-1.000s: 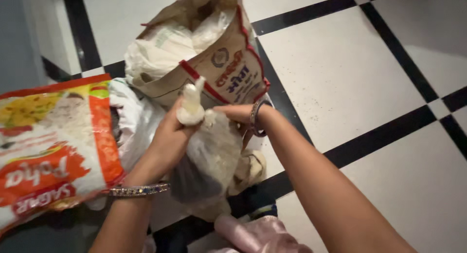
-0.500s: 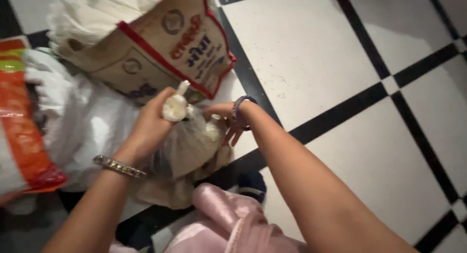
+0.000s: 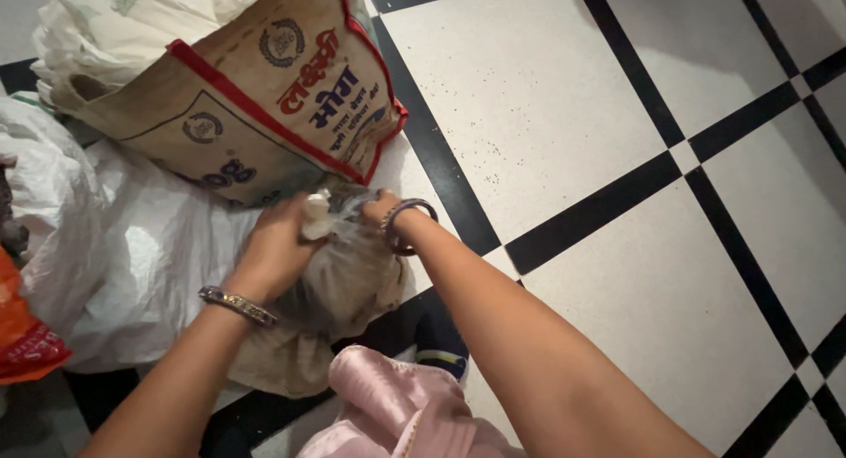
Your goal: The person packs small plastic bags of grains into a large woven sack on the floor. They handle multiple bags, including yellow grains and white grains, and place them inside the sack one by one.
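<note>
Hands clamped on clear plastic bag (image 3: pixel 339 273): left hand (image 3: pixel 273 251) pinching twisted neck, right hand (image 3: pixel 381 208) steadying. Risk: thin film tearing, contents spilling onto tiled floor (image 3: pixel 564 97).

Filled clear plastic bag (image 3: pixel 339 273) (neck apparently twisted) on floor.

I see dim, warm indoor light, brightest on the white floor tiles (image 3: pixel 564 88) at upper middle, falling off toward the lower left corner, which is nearly black; the sharpest part is the printed sack (image 3: pixel 264 97); my forearms look soft and slightly smeared; tile lines bow a little near the right edge; grain shows in the dark areas; no glare.
</note>
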